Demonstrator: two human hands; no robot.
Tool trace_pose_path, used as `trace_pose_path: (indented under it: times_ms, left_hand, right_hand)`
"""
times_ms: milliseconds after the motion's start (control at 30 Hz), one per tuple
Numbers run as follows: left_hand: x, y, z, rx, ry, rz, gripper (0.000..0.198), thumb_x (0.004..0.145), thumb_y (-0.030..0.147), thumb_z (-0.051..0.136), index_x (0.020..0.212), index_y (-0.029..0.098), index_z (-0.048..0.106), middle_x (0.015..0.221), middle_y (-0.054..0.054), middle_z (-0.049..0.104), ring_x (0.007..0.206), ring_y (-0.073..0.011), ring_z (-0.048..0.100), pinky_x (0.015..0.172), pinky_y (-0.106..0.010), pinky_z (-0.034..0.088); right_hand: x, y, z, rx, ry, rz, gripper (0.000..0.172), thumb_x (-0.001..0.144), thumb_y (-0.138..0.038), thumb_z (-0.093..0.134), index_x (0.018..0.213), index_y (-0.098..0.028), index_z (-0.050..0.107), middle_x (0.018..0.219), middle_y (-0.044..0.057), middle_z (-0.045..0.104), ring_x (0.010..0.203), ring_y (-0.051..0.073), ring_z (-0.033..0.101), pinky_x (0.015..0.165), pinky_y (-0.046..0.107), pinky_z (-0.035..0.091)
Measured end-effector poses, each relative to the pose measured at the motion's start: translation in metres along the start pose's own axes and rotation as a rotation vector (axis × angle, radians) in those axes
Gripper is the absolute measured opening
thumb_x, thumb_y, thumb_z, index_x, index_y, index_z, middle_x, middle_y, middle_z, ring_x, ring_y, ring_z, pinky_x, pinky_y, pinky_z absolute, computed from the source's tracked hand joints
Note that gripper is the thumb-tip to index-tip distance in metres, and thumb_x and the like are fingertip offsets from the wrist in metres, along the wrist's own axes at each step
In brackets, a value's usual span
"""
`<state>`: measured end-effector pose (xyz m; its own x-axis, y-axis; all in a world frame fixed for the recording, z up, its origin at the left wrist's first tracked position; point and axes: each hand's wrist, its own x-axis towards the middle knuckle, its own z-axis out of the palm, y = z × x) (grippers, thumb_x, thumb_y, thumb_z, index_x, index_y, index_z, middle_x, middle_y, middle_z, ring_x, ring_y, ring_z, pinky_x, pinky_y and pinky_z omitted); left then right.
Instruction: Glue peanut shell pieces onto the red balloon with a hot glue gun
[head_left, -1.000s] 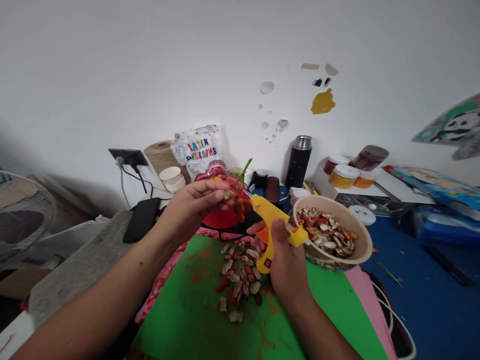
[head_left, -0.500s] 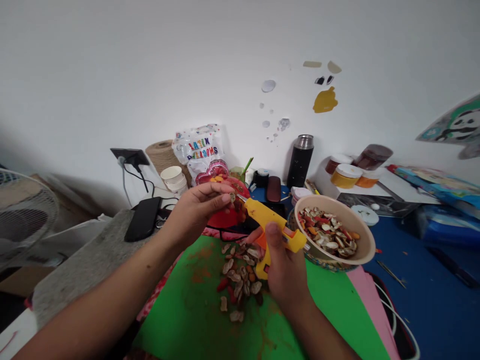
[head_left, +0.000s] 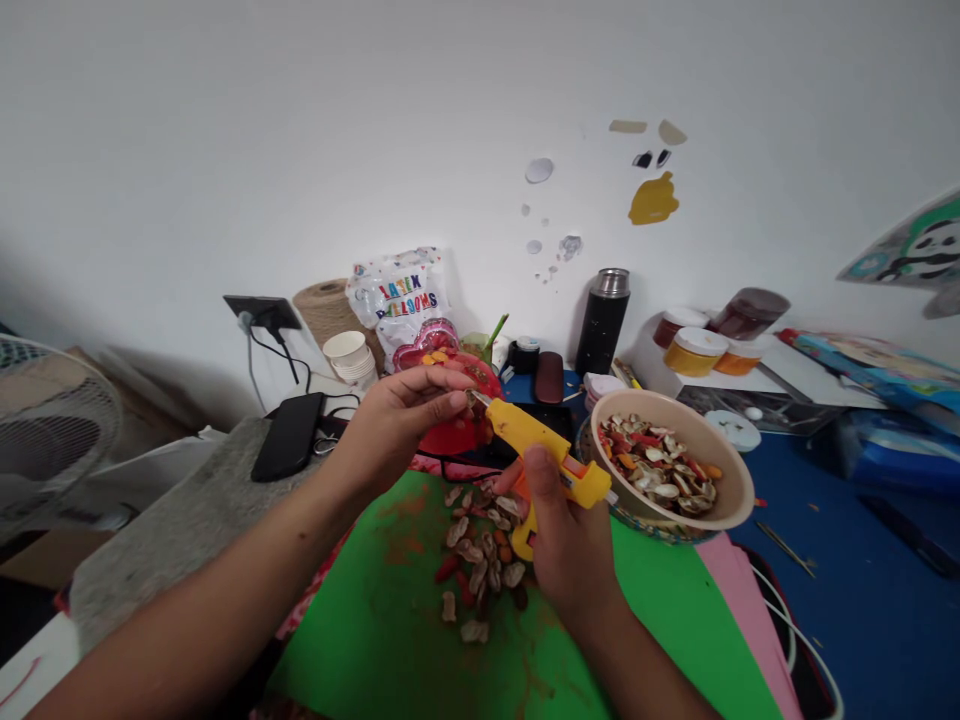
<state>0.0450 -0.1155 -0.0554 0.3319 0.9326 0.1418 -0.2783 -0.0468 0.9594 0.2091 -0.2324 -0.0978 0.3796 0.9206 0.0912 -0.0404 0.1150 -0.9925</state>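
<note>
My right hand [head_left: 574, 545] is wrapped round a yellow hot glue gun [head_left: 529, 432], its nozzle pointing up and to the left. Between thumb and fingers of my left hand [head_left: 409, 415] a small peanut shell piece [head_left: 472, 402] is pinched, and the nozzle tip meets or nearly meets it. Behind the fingers stands a red rounded object [head_left: 454, 435] with yellow bits on top, partly hidden. Below both hands, peanut shells [head_left: 471, 550] and some red pieces lie heaped on a green sheet [head_left: 390, 620].
A beige bowl [head_left: 739, 500] of shells and coloured pieces stands on the right. Along the wall are a black thermos [head_left: 602, 325], a balloon bag [head_left: 401, 295], paper cups [head_left: 348, 352] and paint jars [head_left: 694, 352]. A phone [head_left: 289, 437] and a fan [head_left: 56, 430] are at left.
The glue gun's nozzle has come closer to the peanut shell piece in my left hand. Both hands keep their grip; the view has shifted slightly.
</note>
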Motion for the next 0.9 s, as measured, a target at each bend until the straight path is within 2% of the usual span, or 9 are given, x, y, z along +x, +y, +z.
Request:
trace_pose_path:
  times_ms: [333, 533, 700, 900]
  left_hand:
    - [-0.0002, -0.0012, 0.0017, -0.009, 0.004, 0.011, 0.038, 0.065, 0.043, 0.116, 0.087, 0.022, 0.092, 0.086, -0.002, 0.084, 0.077, -0.0104, 0.076, 0.074, -0.016, 0.062]
    - [-0.0010, -0.0007, 0.0026, -0.015, -0.010, 0.016, 0.037, 0.067, 0.041, 0.115, 0.087, 0.021, 0.091, 0.084, -0.002, 0.083, 0.071, -0.0100, 0.073, 0.072, -0.019, 0.061]
    - [-0.0003, -0.0010, 0.0023, -0.020, 0.000, 0.015, 0.038, 0.065, 0.041, 0.116, 0.087, 0.021, 0.091, 0.084, -0.002, 0.083, 0.073, -0.0110, 0.075, 0.072, -0.019, 0.062]
    - [0.0002, -0.0023, 0.0010, -0.016, -0.016, 0.022, 0.038, 0.068, 0.039, 0.115, 0.087, 0.020, 0.089, 0.083, -0.002, 0.082, 0.071, -0.0111, 0.074, 0.072, -0.020, 0.061]
  right_hand:
    - [0.0002, -0.0018, 0.0017, 0.014, -0.011, -0.004, 0.074, 0.100, -0.088, 0.065, 0.073, -0.020, 0.076, 0.061, -0.003, 0.049, 0.051, 0.012, 0.038, 0.044, 0.027, 0.027]
    - [0.0000, -0.0035, 0.0027, -0.009, 0.010, -0.057, 0.072, 0.103, -0.083, 0.065, 0.067, -0.021, 0.072, 0.060, -0.002, 0.050, 0.055, 0.013, 0.044, 0.049, 0.027, 0.036]
    - [-0.0002, -0.0057, 0.0027, -0.020, 0.013, -0.063, 0.069, 0.104, -0.080, 0.064, 0.067, -0.022, 0.069, 0.060, -0.003, 0.050, 0.054, 0.013, 0.041, 0.049, 0.027, 0.036]
    - [-0.0005, -0.0083, 0.0044, -0.021, 0.024, -0.081, 0.068, 0.104, -0.078, 0.065, 0.066, -0.022, 0.067, 0.060, -0.003, 0.051, 0.056, 0.013, 0.045, 0.053, 0.028, 0.040]
